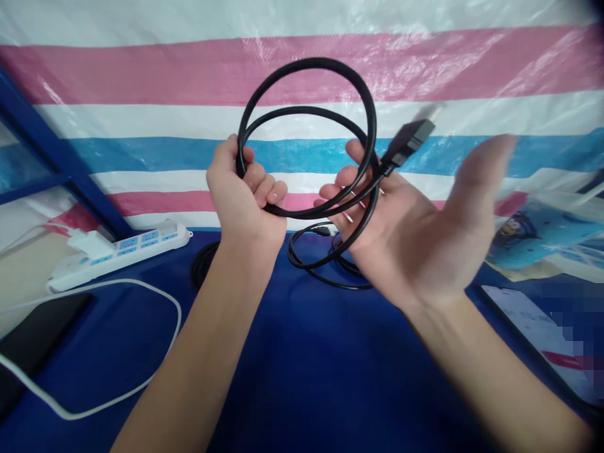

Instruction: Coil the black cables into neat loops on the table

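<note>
A black HDMI cable (370, 107) hangs in round loops between my two hands, above the blue table (302, 352). My left hand (248, 182) is closed around the left side of the loops. Open, with palm up and thumb stretched out to the right, my right hand (406, 220) lies against the right side of the coil. The cable's plug (410, 143) sticks out up and to the right over that palm, its metal tip blurred. Behind my hands, another thin black cable (302, 264) lies coiled on the table.
At the left are a white power strip (136, 251) with a plugged-in charger (92, 242), a white cord (177, 308) and a dark flat device (42, 340). A black coil (202, 264) sits behind my left forearm. To the right lie a phone (528, 327) and a blue patterned bag (542, 233).
</note>
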Demonstrator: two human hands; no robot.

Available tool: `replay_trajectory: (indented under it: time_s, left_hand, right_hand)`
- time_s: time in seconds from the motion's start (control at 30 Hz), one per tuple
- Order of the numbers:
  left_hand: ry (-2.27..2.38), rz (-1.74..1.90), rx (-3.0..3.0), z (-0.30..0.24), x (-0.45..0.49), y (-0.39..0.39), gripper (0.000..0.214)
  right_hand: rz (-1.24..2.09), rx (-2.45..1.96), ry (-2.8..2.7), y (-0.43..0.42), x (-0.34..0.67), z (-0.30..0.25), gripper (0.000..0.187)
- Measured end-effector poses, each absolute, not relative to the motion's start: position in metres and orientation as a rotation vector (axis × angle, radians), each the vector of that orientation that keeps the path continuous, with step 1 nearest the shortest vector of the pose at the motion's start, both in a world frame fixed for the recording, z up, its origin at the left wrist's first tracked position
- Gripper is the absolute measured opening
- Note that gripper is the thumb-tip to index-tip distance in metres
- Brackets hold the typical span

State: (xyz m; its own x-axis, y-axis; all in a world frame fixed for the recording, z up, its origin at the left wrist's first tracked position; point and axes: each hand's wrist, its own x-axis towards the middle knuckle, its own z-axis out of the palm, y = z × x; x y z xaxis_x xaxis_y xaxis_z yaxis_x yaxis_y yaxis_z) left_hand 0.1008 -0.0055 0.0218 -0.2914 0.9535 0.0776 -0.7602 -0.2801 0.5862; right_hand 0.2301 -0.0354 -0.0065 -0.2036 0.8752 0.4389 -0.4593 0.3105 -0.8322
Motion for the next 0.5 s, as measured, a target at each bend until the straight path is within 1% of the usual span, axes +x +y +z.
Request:
replay_trajectory:
  time_s: [0.07, 0.1, 0.2, 0.33, 0.43, 0.47, 0.5]
  left_hand:
    - [0.499, 1.706, 0.528, 0.022, 0.102, -0.006, 0.036]
    - [0.473, 1.619, 0.575, 0.023, 0.102, -0.006, 0.038]
    - [0.439, 1.317, 0.816, 0.029, 0.096, -0.009, 0.041]
    - [0.591, 1.086, 1.220, 0.033, 0.090, -0.016, 0.044]
    - [0.716, 1.043, 1.517, 0.029, 0.095, -0.021, 0.029]
    - [0.747, 1.050, 1.588, 0.028, 0.097, -0.023, 0.026]
    - [0.774, 1.050, 1.642, 0.026, 0.099, -0.024, 0.026]
  right_hand:
    - [1.246, -0.450, -1.171, -0.038, 0.226, -0.004, 0.027]
    - [1.221, -0.478, -1.128, -0.039, 0.226, -0.002, 0.015]
    - [1.231, -0.627, -1.120, -0.037, 0.237, 0.005, 0.019]
    - [1.283, -0.830, -1.406, -0.031, 0.263, 0.012, 0.011]
    - [1.078, -0.982, -1.638, -0.030, 0.274, 0.013, 0.005]
    - [0.963, -1.040, -1.726, -0.030, 0.275, 0.013, 0.006]
    - [0.821, -1.098, -1.814, -0.030, 0.276, 0.013, 0.010]
